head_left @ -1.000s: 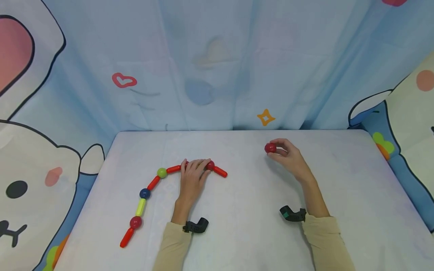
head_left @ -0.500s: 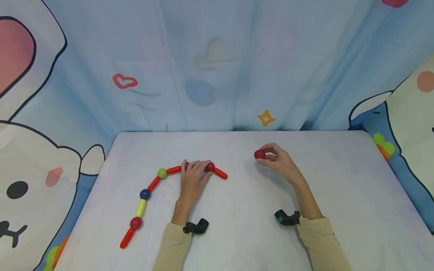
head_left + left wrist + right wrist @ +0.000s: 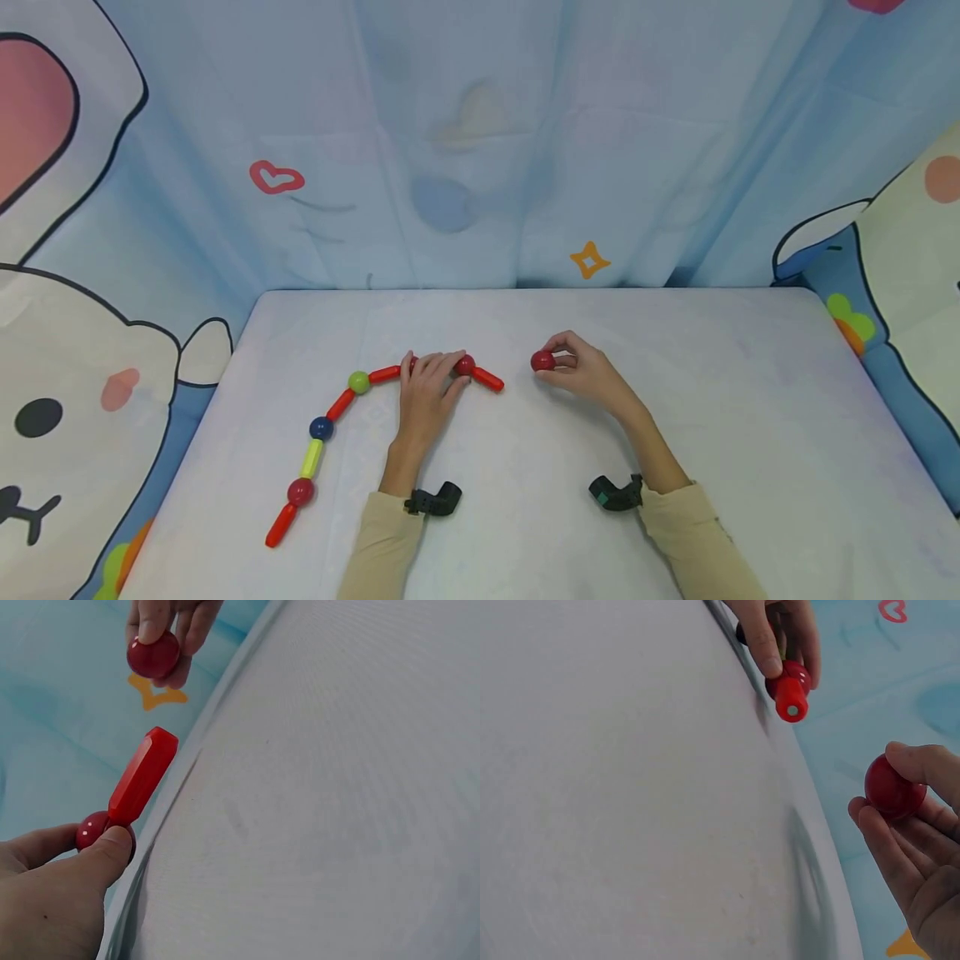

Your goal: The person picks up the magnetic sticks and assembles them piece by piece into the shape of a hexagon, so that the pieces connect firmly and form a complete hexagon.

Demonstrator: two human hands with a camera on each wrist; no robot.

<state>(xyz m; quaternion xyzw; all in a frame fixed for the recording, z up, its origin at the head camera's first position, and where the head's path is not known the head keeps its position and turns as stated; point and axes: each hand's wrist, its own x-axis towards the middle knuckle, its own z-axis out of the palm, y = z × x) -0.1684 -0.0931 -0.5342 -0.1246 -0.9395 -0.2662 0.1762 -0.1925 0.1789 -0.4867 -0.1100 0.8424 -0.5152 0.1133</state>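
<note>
A chain of coloured rods and balls curves over the white table, with a green ball (image 3: 358,382), a blue ball (image 3: 321,428) and a yellow rod (image 3: 312,458) among its pieces. My left hand (image 3: 429,393) pinches a red ball (image 3: 93,829) near the chain's right end and covers part of the chain. From that ball a red rod (image 3: 488,380) sticks out; its free end shows a small pale disc in the right wrist view. My right hand (image 3: 588,374) holds a separate red ball (image 3: 543,360) between thumb and fingers, a short gap to the right of the rod's tip.
A white-covered table (image 3: 750,400) extends around both hands. Behind it hangs a light blue curtain (image 3: 480,150) with printed figures. Black wrist cameras sit on the left wrist (image 3: 435,500) and the right wrist (image 3: 617,493).
My right hand has moved left and toward me with its red ball, closing on the red rod's free end. The left hand and the chain have stayed in place.
</note>
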